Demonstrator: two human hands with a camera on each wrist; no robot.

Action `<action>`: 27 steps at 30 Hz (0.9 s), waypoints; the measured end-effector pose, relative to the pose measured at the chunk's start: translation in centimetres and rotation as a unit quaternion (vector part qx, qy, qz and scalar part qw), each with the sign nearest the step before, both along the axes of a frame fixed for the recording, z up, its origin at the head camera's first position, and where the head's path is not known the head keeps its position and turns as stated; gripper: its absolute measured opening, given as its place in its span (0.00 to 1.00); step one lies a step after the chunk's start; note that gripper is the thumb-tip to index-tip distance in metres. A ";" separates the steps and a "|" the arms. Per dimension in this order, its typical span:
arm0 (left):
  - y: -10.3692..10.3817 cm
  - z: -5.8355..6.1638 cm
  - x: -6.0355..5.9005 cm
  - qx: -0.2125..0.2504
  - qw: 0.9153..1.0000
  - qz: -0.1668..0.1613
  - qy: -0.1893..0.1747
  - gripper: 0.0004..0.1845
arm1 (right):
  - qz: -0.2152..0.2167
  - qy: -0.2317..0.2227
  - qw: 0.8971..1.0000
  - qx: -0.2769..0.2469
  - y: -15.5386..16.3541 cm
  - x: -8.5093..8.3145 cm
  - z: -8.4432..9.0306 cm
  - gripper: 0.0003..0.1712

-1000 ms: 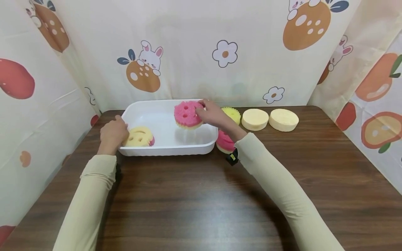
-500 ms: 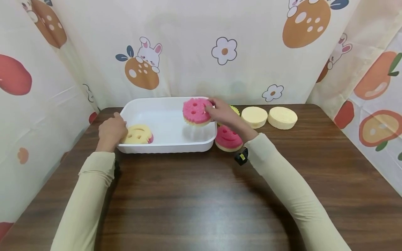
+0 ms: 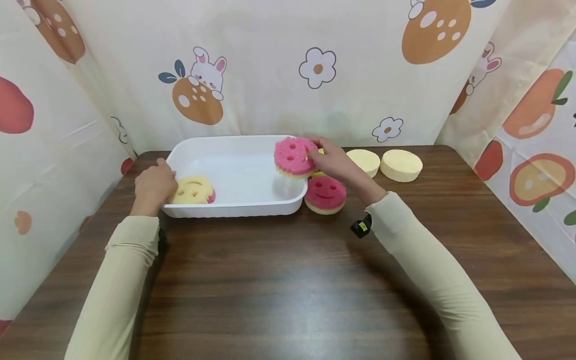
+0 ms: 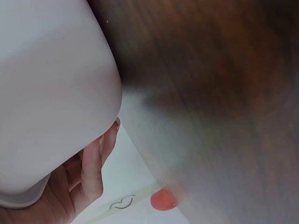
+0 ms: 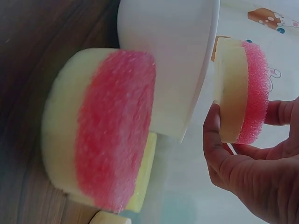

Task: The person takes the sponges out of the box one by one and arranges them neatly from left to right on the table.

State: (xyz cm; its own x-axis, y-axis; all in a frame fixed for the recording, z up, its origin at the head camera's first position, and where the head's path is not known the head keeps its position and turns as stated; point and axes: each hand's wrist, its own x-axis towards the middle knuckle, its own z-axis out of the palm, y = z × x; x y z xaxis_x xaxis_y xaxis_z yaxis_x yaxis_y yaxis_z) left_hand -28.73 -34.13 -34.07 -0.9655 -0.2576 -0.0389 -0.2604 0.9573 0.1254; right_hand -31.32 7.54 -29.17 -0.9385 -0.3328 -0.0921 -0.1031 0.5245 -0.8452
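Note:
My right hand (image 3: 333, 159) pinches a round, pink-topped smiley sponge (image 3: 291, 156) by its edge, above the right rim of the white plastic tray (image 3: 234, 209). The right wrist view shows this sponge side-on, its pink layer over a pale yellow one (image 5: 232, 91), with the thumb and fingers on opposite faces. On the left, my left hand (image 3: 155, 185) grips the tray's side; the left wrist view has its fingers (image 4: 92, 165) curled beneath the rim. Inside the tray, near that hand, lies a smiley sponge with its yellow face up (image 3: 194, 190), its left part hidden by the hand.
A pink smiley sponge (image 3: 325, 194) sits just right of the tray. Behind it, a yellow sponge (image 5: 145, 172) is mostly hidden. Two plain cream round sponges (image 3: 401, 165) stand farther right on the dark wooden table (image 3: 279, 280). A patterned curtain (image 3: 265, 90) hangs behind.
My right hand has carried the pink sponge rightward, from over the tray's inside to its right rim, uncovering the pink sponge beside the tray. My left hand keeps its grip on the tray.

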 end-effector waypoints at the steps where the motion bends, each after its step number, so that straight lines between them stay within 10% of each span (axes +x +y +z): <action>1: 0.0 0.1 0.0 0.001 1.000 -0.001 -0.002 0.28 | -0.001 0.001 1.000 0.001 0.2 0.0 0.0 0.31; 27: 0.1 0.1 0.3 0.003 1.000 0.003 -0.001 0.29 | -0.032 0.029 0.998 0.044 4.5 0.7 -0.1 0.32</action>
